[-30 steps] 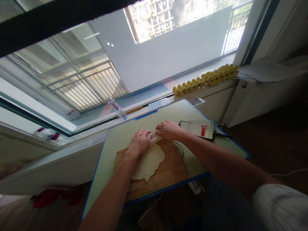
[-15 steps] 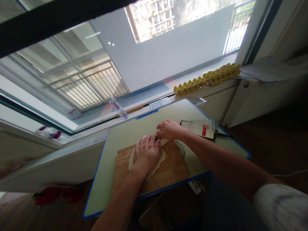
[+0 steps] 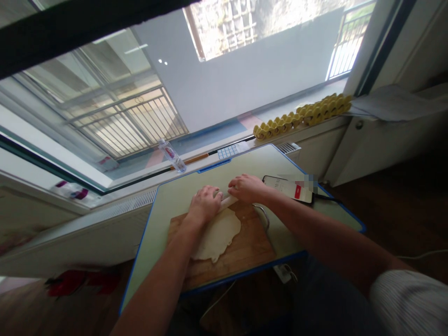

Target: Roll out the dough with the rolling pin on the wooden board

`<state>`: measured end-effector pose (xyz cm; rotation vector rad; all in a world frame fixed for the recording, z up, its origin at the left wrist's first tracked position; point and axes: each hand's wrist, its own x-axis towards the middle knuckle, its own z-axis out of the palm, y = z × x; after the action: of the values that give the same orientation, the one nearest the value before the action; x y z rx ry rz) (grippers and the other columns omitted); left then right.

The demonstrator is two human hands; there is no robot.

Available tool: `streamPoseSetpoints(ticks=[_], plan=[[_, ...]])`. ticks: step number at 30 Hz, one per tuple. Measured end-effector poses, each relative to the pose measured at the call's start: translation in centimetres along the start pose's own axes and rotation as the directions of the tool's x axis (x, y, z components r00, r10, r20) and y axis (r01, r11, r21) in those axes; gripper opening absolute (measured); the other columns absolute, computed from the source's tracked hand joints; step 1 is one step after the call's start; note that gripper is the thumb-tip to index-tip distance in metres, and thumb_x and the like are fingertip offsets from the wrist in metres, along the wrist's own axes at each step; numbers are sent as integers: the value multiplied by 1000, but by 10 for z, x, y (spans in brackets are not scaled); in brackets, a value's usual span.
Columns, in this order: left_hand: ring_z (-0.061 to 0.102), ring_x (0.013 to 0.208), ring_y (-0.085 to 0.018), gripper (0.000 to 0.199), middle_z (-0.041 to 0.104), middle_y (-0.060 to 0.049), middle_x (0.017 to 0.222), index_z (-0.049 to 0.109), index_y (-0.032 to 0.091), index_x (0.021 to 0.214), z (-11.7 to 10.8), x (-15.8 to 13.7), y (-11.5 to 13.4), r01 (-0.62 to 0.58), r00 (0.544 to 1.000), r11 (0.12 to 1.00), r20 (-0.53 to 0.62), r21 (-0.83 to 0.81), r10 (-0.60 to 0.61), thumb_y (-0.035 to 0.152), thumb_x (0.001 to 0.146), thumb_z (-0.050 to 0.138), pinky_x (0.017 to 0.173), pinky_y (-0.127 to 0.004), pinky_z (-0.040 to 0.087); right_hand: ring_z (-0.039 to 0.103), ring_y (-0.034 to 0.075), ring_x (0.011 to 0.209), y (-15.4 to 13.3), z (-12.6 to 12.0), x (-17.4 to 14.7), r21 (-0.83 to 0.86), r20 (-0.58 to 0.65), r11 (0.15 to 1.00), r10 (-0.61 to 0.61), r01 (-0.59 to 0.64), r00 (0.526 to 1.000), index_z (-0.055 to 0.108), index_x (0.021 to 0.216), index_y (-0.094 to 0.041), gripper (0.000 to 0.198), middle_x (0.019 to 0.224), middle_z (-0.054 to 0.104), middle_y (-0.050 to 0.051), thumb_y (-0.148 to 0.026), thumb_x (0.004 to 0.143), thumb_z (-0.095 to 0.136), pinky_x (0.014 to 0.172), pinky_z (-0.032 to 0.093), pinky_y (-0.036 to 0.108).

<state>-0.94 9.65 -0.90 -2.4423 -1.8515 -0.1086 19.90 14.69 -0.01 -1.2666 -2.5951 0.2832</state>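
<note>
A flat, uneven sheet of dough (image 3: 221, 235) lies on a wooden cutting board (image 3: 250, 245). Along the board's far edge, just beyond the dough, is a pale rolling pin (image 3: 228, 201), mostly covered by my hands. My left hand (image 3: 206, 203) is closed over its left part, with the forearm passing above the dough's left side. Curled fingers of my right hand (image 3: 247, 187) grip the pin farther right. A curved metal handle (image 3: 262, 215) sticks out at the board's right side, below my right wrist.
The board rests on a pale green table (image 3: 149, 261) with a blue rim. A phone (image 3: 289, 187) with a cable lies right of my right hand. On the windowsill are a plastic bottle (image 3: 172, 156) and yellow egg trays (image 3: 303, 116).
My left hand has lifted off the dough and moved away from me onto the rolling pin, uncovering the sheet. The right hand has stayed nearly in place.
</note>
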Motion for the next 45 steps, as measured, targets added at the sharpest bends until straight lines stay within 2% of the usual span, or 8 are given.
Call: streamPoseSetpoints(ticks=[6, 12, 15, 21, 28, 36, 42, 45], plan=[[57, 133, -30, 33, 66, -12, 140, 65, 29, 134, -1, -29, 30, 58, 998, 998, -13, 1, -58, 37, 107, 49, 115, -50, 44, 67, 26, 126, -1, -1, 0, 33, 16, 999, 27, -27, 1000, 77, 128, -24, 42, 131, 76, 9, -43, 99, 53, 108, 46, 33], [52, 139, -33, 44, 61, -13, 149, 63, 24, 138, -9, -47, 56, 154, 987, 988, -54, -3, -154, 43, 111, 34, 117, -56, 41, 66, 26, 127, -1, -2, -1, 38, 17, 999, 23, -24, 1000, 76, 129, -23, 43, 133, 75, 9, -43, 97, 55, 109, 46, 32], [52, 139, -32, 43, 62, -12, 149, 63, 25, 137, -11, -44, 53, 147, 989, 989, -32, -12, -148, 44, 111, 35, 117, -54, 41, 66, 26, 127, 0, -1, -1, 31, 16, 999, 23, -24, 1000, 76, 129, -23, 43, 132, 76, 9, -43, 98, 54, 109, 45, 32], [55, 135, -26, 33, 65, -7, 143, 64, 32, 133, -5, -22, 24, 52, 998, 998, 22, -39, -51, 41, 109, 45, 116, -46, 43, 67, 27, 126, 0, -1, -1, 31, 6, 999, 16, -16, 1000, 77, 127, -23, 42, 130, 77, 9, -43, 99, 53, 107, 46, 32], [55, 135, -24, 39, 64, -9, 144, 66, 27, 132, -3, -1, 7, 119, 991, 990, 67, -77, -114, 49, 109, 43, 117, -43, 43, 68, 27, 124, 1, -1, -1, 26, 2, 1000, 17, -17, 1000, 77, 125, -24, 43, 128, 77, 9, -45, 101, 50, 103, 49, 33], [61, 126, -26, 35, 68, -8, 137, 66, 29, 129, -14, -28, 35, 107, 994, 994, 25, -12, -107, 41, 111, 39, 111, -45, 47, 66, 28, 126, -1, -2, -1, 39, 21, 999, 23, -24, 1000, 76, 129, -22, 44, 131, 76, 9, -45, 98, 53, 109, 46, 34], [57, 131, -31, 44, 65, -11, 143, 63, 25, 137, -16, -51, 63, 145, 986, 988, -88, 58, -140, 46, 111, 35, 111, -51, 45, 65, 28, 129, -2, -4, -3, 51, 27, 998, 33, -34, 999, 75, 130, -22, 45, 134, 75, 9, -44, 96, 56, 110, 45, 33], [56, 132, -30, 46, 64, -10, 146, 62, 26, 140, -15, -52, 65, 169, 983, 985, -74, 41, -166, 49, 111, 33, 113, -51, 44, 65, 28, 128, -2, -5, -3, 46, 22, 998, 34, -35, 999, 76, 130, -22, 45, 133, 75, 10, -45, 96, 56, 109, 46, 34]])
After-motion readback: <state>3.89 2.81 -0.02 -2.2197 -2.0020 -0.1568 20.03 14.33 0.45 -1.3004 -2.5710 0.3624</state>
